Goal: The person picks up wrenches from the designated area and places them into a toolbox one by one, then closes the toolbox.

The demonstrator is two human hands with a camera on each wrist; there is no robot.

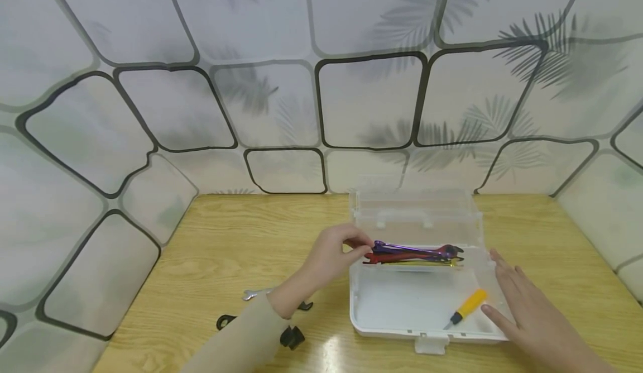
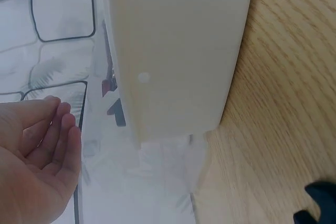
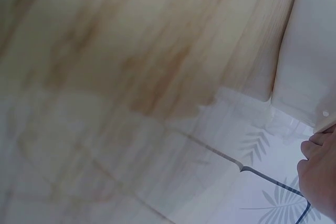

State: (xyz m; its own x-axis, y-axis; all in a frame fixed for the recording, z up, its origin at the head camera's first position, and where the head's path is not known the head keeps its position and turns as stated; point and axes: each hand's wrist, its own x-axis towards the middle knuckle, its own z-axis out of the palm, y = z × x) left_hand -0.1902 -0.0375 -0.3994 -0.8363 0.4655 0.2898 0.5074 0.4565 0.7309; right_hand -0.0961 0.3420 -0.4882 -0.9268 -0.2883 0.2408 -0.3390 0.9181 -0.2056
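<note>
A white plastic toolbox (image 1: 402,297) stands with its clear lid (image 1: 427,205) raised at the back. Several wrenches, purple, red and yellow, lie in a bundle along its rear part; a purple wrench (image 1: 412,248) is on top. My left hand (image 1: 334,253) hovers at the left end of this bundle, fingers loosely bent. In the left wrist view the left hand (image 2: 44,161) holds nothing, with wrench ends (image 2: 113,103) beyond the box wall. My right hand (image 1: 524,300) rests at the box's right side, fingers fairly straight, thumb over the rim. A yellow-handled screwdriver (image 1: 469,306) lies inside.
On the wooden table (image 1: 241,228), left of the box, a silver wrench (image 1: 253,293) and a black ring-ended tool (image 1: 225,321) lie partly behind my left arm. A small black piece (image 1: 292,337) is beside the sleeve. A patterned wall (image 1: 281,105) encloses the table's back and sides.
</note>
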